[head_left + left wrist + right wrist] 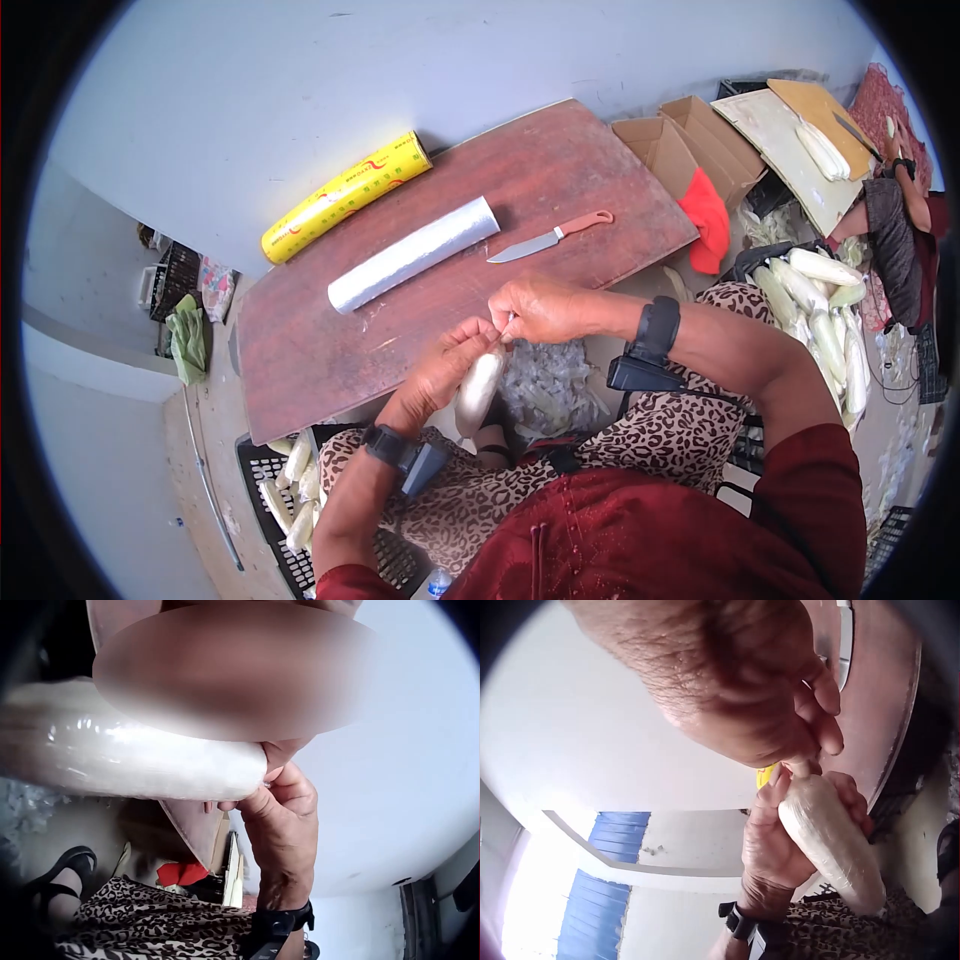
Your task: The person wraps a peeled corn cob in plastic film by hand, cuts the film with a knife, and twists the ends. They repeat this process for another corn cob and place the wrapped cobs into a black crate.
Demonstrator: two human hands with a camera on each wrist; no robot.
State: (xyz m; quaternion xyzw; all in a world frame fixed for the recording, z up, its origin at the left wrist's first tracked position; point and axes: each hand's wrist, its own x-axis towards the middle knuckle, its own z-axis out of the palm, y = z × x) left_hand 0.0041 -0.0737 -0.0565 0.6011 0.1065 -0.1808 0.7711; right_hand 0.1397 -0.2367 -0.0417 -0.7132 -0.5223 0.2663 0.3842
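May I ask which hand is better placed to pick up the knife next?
Probably the right hand, once its fingers let go: it is nearer the knife, whose orange handle points rightward, while the left hand holds the film-wrapped vegetable.

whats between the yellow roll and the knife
A silver roll lies between the yellow roll and the knife, as the head view shows.
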